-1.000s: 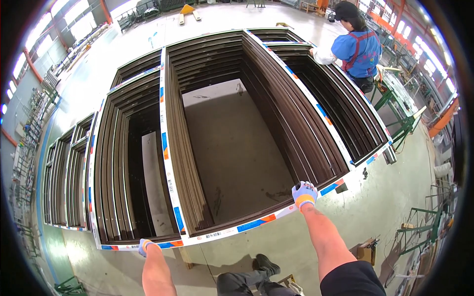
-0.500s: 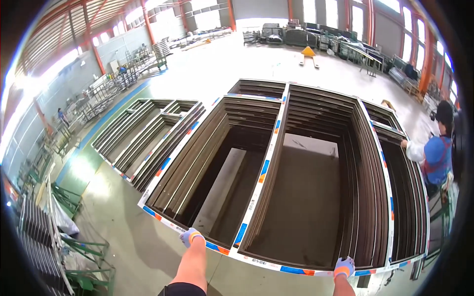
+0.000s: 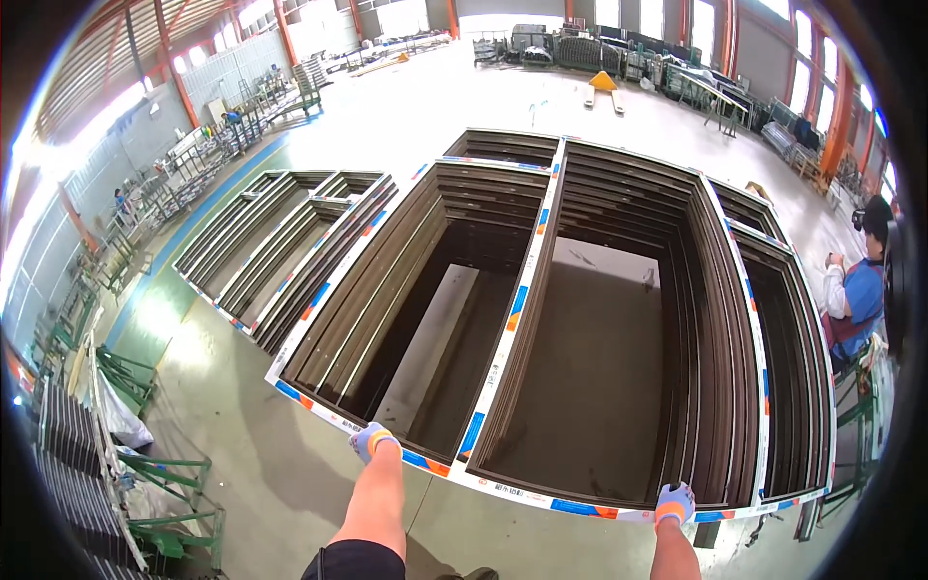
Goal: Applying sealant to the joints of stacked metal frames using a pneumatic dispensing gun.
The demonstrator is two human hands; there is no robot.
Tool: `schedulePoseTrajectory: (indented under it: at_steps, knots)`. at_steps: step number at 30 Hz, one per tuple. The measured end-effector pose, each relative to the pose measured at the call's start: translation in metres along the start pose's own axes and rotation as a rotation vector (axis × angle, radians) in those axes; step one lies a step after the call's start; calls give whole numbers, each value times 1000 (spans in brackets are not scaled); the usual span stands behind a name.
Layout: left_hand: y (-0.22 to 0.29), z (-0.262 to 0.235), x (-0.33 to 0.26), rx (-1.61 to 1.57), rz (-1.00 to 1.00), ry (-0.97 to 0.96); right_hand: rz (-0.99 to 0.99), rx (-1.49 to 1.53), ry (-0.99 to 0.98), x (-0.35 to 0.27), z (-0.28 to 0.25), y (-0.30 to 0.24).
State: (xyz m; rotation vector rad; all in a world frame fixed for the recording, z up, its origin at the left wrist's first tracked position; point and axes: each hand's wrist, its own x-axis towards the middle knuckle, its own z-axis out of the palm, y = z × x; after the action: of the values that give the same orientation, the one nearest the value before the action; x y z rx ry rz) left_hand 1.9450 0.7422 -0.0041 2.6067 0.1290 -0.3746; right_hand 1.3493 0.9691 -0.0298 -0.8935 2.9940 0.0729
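A large window frame [image 3: 500,382], dark with white, blue and orange protective tape, tops a deep stack of similar dark frames [image 3: 628,193]. Both my hands wear light purple-grey gloves with orange cuffs. My left hand [image 3: 375,442] has its fingers curled over the near rail, left of the long crossbar. Farther right on the same rail, my right hand [image 3: 675,503] is closed over the edge, close to the right-hand upright. Most of my fingertips are hidden behind the rail. Through the openings, the inner walls of the stacked frames show.
A smaller stack of frames [image 3: 232,319] adjoins on the left. Green metal stands [image 3: 159,474] and dark profiles [image 3: 68,483] occupy the lower left. A co-worker in blue [image 3: 860,290] is at the right end. Far off stands a yellow pallet truck [image 3: 603,82].
The view has tipped slightly, so the stacks sit higher in the picture. The co-worker's hand has come off the frame's right side. My hands keep their places on the rail.
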Motion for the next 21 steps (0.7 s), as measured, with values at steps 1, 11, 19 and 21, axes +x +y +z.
schedulePoseTrajectory:
  at_steps: [1,11,19,21]
  knots:
    - [0,1,3,7,8,-1,0,-3,9,0,0,-2]
    - [-4,12,13,20,-2,17,11,4,-28,-2,-6,-5]
    - [-6,19,18,58,14,41,-16,38,36,2,9,4]
    - [-5,17,20,54,6,44,-5,25,30,1,9,2]
